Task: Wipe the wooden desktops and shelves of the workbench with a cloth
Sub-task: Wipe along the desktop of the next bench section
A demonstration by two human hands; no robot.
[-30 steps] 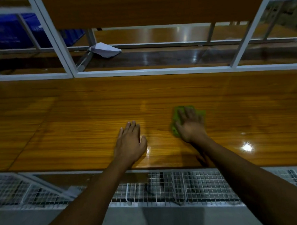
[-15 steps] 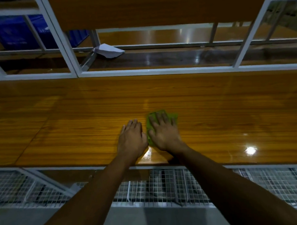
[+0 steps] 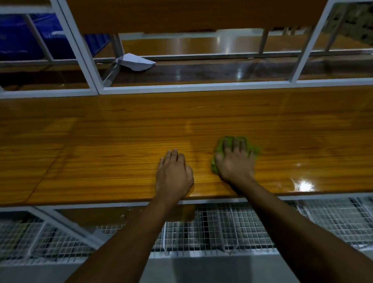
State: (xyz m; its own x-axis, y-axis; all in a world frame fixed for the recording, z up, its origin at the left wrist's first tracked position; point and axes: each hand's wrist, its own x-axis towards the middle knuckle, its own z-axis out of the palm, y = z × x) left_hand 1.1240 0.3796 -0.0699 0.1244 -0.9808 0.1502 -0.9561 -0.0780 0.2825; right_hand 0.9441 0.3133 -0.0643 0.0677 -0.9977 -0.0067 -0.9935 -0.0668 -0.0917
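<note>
Near the front edge of the desktop (image 3: 97,166), the right hand (image 3: 235,165) is pressing the cloth (image 3: 219,147) down with flat fingers for wiping pressure; the left hand (image 3: 174,174) is resting there flat and empty, likely bracing.

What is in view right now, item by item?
wooden desktop: one, orange-brown, across the middle
upper shelf board: one, brown, top
metal frame: one, white, behind the desktop
folded paper: one, white, beyond the frame
container: one, blue, upper left, beyond the frame
wire mesh: count unclear, pale grey, below the desktop's near edge
cloth: one, green, on the desktop, right of centre
left hand: one, flat on the desktop, left of the cloth
right hand: one, pressing the cloth
</note>
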